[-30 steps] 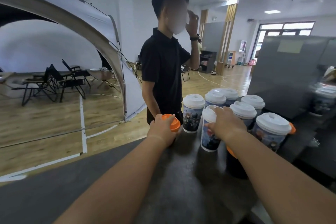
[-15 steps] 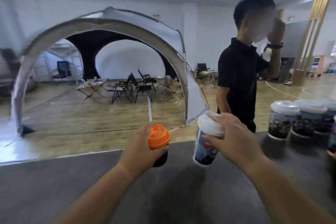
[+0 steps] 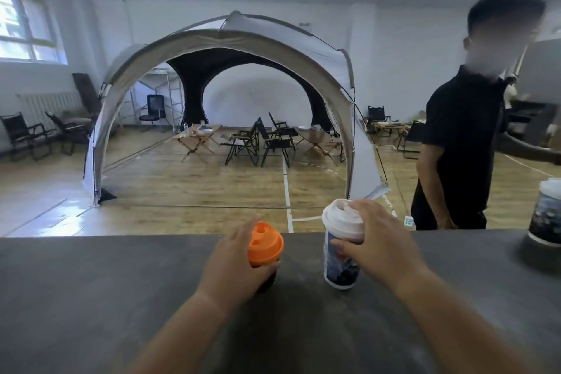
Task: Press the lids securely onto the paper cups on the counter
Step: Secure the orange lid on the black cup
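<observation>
- Right hand (image 3: 385,249) clasps the white lid (image 3: 341,218), fingers on top; the printed cup (image 3: 340,264) stands upright below them.
- Left hand (image 3: 230,267) grips the orange-lidded cup (image 3: 264,244) alongside.

left hand (image 3: 233,267) holds orange-lid cup (image 3: 264,244) | right hand (image 3: 382,247) holds white-lid cup (image 3: 340,266)

Both cups were moved left, clear of the cluster: dark cup with orange plastic lid (image 3: 265,244) in left hand (image 3: 230,264), printed paper cup with white lid (image 3: 341,261) in right hand (image 3: 382,246). Airborne half a second ago, both came down to the dark grey counter (image 3: 91,297). View panned left, so only one clustered cup (image 3: 546,215) remained at the right edge.
</observation>
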A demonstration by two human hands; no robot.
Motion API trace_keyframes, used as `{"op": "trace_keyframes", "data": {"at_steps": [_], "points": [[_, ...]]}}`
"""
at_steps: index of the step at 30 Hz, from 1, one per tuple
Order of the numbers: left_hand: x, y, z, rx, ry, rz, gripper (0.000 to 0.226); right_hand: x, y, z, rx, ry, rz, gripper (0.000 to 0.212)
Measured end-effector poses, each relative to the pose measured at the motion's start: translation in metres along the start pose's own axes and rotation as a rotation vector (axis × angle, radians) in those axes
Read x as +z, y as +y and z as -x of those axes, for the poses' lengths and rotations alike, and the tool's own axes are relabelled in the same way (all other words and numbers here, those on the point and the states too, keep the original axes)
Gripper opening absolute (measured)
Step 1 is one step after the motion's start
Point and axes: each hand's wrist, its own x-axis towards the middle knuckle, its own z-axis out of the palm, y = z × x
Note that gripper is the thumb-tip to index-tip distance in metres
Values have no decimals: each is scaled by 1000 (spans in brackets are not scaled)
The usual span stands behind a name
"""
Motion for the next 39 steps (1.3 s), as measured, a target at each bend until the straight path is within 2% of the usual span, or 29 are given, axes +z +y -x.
{"op": "trace_keyframes", "data": {"at_steps": [4,6,9,12,14,16,17,19,22,25,27,29,32,39], "points": [[6,-7,2,36,-31,-78,79,3,1,0,49,1,27,79],[7,-9,2,29,-36,-80,82,4,1,0,62,-2,36,78],[9,-9,3,23,-39,6,100,4,-1,0,62,8,62,73],[9,-11,6,49,17,161,101,2,-4,5,92,-4,25,82],[10,-15,8,-1,24,287,106,3,-9,15,23,131,-18,82],[10,-19,7,-88,9,463,111,7,-22,29,-130,329,-147,61],[10,-21,7,-126,-10,544,106,12,-32,35,-183,357,-244,46],[9,-21,6,-181,-88,643,95,30,-58,43,-123,207,-502,24],[8,-26,7,-196,-167,652,84,66,-91,35,200,-88,-788,38],[8,-31,6,-177,-194,629,71,85,-100,11,605,-239,-1163,43],[9,-36,4,-165,-211,624,66,83,-103,-3,742,-299,-1210,38],[11,-39,2,-136,-223,613,75,87,-106,-14,783,-311,-1206,31],[10,-42,-3,-108,-228,608,86,92,-104,-18,718,-298,-1210,23],[11,-44,-3,-135,-192,620,88,103,-96,-14,668,-266,-1241,29]]}}
